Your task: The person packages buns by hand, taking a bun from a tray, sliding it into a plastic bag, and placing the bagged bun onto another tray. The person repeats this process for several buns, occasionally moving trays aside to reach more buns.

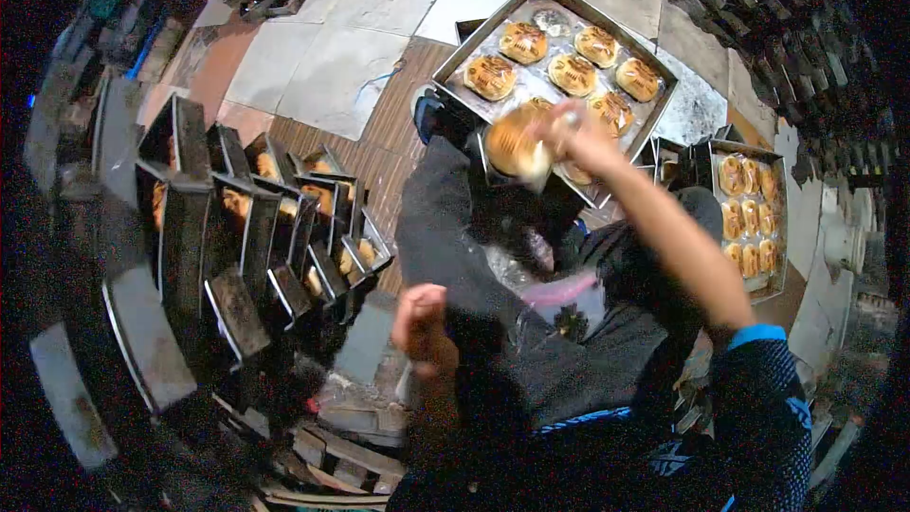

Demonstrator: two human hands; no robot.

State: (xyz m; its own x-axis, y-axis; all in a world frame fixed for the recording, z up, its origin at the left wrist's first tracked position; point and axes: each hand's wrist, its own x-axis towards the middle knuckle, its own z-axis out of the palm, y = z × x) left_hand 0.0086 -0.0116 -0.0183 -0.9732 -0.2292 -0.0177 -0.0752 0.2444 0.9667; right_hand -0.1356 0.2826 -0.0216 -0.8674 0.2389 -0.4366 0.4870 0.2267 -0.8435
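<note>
My right hand (578, 137) reaches forward and holds a round golden bun (514, 142) over the near edge of a metal baking tray (479, 38). Several more browned buns (573, 74) lie on that tray on the floor. My left hand (422, 322) is low by my knee, fingers curled around the edge of a clear plastic bag (531, 294) on my lap. My dark trouser legs and one shoe (428, 114) stretch toward the tray.
A second tray (782, 228) with several smaller pastries lies at the right. A stack of dark metal loaf tins (246, 228), some with bread inside, stands at the left. Wooden pallets (332, 455) lie below. Pale floor tiles (322, 66) spread beyond.
</note>
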